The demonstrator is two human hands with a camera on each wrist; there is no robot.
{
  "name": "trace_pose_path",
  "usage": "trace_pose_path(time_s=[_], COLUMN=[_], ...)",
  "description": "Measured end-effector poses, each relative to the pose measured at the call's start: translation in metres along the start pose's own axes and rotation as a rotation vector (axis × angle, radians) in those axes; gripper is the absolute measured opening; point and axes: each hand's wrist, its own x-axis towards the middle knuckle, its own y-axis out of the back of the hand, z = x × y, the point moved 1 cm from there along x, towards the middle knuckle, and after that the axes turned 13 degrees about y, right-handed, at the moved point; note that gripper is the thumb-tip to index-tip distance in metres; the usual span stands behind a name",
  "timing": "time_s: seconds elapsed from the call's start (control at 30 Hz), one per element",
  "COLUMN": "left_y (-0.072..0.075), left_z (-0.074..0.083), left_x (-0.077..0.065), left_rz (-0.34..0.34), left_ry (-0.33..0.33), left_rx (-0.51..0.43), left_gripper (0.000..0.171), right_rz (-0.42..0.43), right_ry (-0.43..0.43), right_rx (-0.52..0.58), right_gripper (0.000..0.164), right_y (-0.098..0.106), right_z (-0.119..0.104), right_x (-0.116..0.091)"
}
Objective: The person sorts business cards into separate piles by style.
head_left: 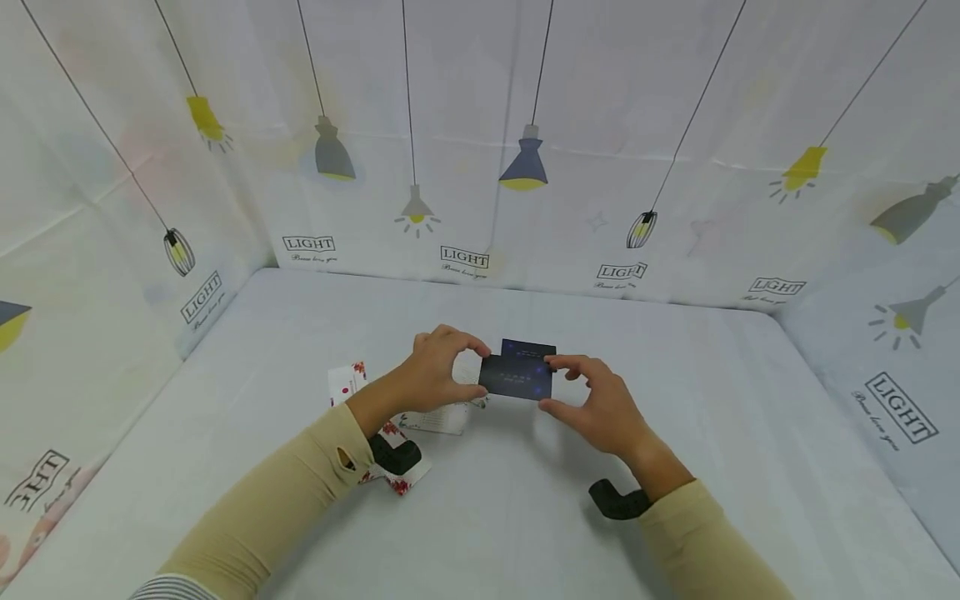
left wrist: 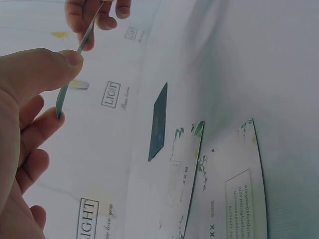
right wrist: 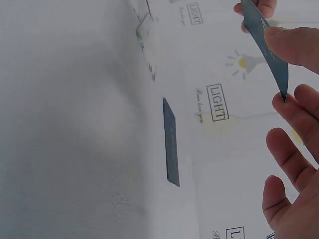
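Between both hands a dark blue business card is held up above the table. The left hand pinches its left edge between thumb and fingers, and the right hand pinches its right edge. In both wrist views the held card appears nearly edge-on and slightly bent. Another dark card lies flat on the table behind it, partly covered in the head view. White cards with green leaf prints lie below the left hand.
White cards with red flower prints lie on the white tabletop, partly hidden by the left forearm. A cloth wall printed with hanging lamps stands along the back and sides. Each wrist wears a black band mount.
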Motion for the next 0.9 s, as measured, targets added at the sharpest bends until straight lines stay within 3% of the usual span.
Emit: trace_pose_path(time_s=[0.53, 0.9], left_y=[-0.022, -0.035], left_z=[-0.003, -0.008], left_x=[0.053, 0.073], left_rz=[-0.085, -0.090], left_ry=[0.119, 0.205], left_rx=[0.051, 0.077], left_gripper=[0.045, 0.045], right_rz=[-0.076, -0.140], right_ry=[-0.079, -0.171], right_rx=[-0.007, -0.029], right_gripper=[0.053, 0.055], right_y=[0.004, -0.001], right_z=[0.048, 0.065], right_x=[0.021, 0.031])
